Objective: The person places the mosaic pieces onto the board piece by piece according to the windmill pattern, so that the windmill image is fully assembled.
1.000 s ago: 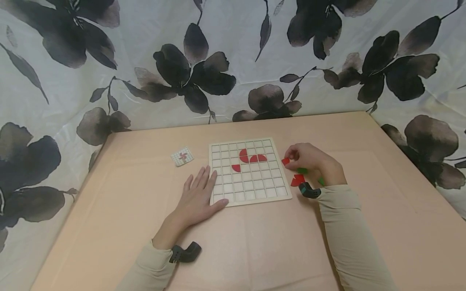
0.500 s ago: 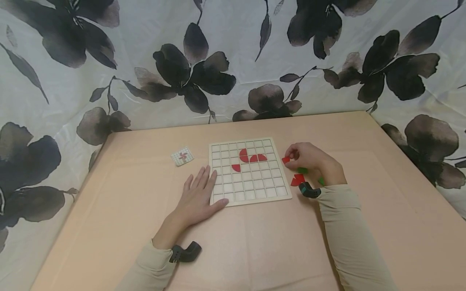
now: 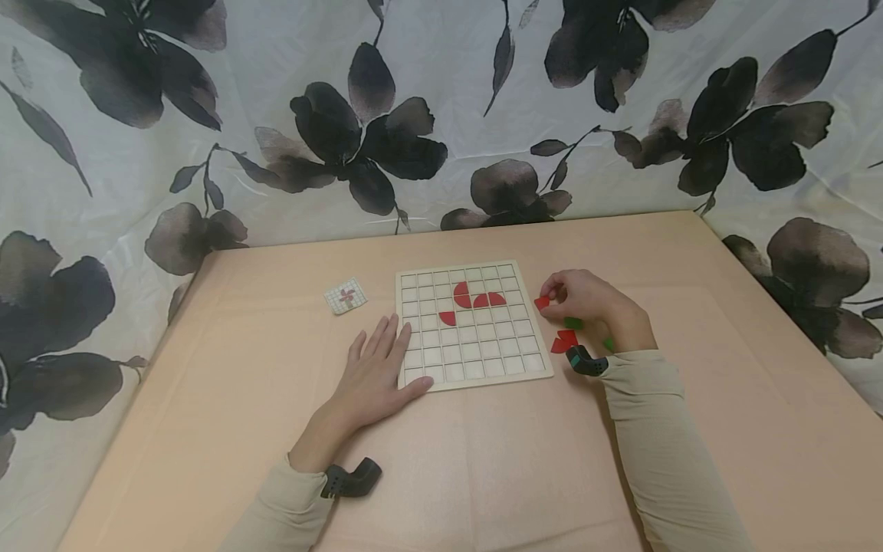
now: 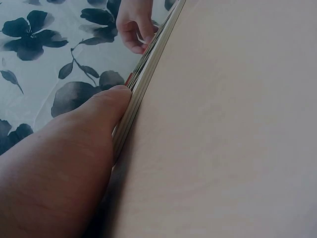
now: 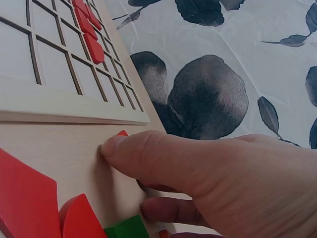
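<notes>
My left hand (image 3: 372, 376) rests with straight, spread fingers on the left edge and near-left corner of a white gridded board (image 3: 476, 356). In the left wrist view its thumb (image 4: 111, 101) lies along the board's edge (image 4: 143, 84). Several red quarter-round pieces (image 3: 462, 300) sit in the board's squares, one apart (image 3: 448, 318) from the others. Just right of the board, my right hand (image 3: 586, 297) pinches a small red piece (image 3: 542, 303) between thumb and curled fingers. The right wrist view shows only a red tip (image 5: 123, 133) beyond the thumb; its full shape is hidden.
Loose red pieces (image 3: 566, 338) and green pieces (image 3: 572, 323) lie beside and under my right hand. A small pattern card (image 3: 346, 297) with a red figure on a grid lies left of the board. Floral cloth (image 3: 483, 115) hangs behind the table (image 3: 441, 475).
My right hand and the red piece have shifted very slightly away from me. The left hand and the board have stayed in place.
</notes>
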Action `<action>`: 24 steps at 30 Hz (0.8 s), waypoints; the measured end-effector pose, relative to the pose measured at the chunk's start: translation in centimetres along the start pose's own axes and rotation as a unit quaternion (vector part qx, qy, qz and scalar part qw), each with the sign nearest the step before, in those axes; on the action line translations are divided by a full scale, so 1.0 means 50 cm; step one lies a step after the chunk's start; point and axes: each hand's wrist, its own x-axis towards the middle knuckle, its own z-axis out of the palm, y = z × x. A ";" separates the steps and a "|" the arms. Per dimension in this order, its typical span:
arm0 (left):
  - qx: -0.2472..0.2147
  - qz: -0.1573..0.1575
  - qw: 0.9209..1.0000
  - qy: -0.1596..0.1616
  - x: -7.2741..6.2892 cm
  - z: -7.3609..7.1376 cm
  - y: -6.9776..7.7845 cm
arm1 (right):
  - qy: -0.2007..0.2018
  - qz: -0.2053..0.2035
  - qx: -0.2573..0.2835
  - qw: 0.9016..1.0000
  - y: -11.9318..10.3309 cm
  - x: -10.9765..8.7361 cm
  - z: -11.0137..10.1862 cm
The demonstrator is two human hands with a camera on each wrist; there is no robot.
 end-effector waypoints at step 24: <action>0.001 -0.003 1.000 -0.005 0.001 0.002 -0.001 | -0.003 0.000 0.008 1.000 0.000 -0.005 -0.010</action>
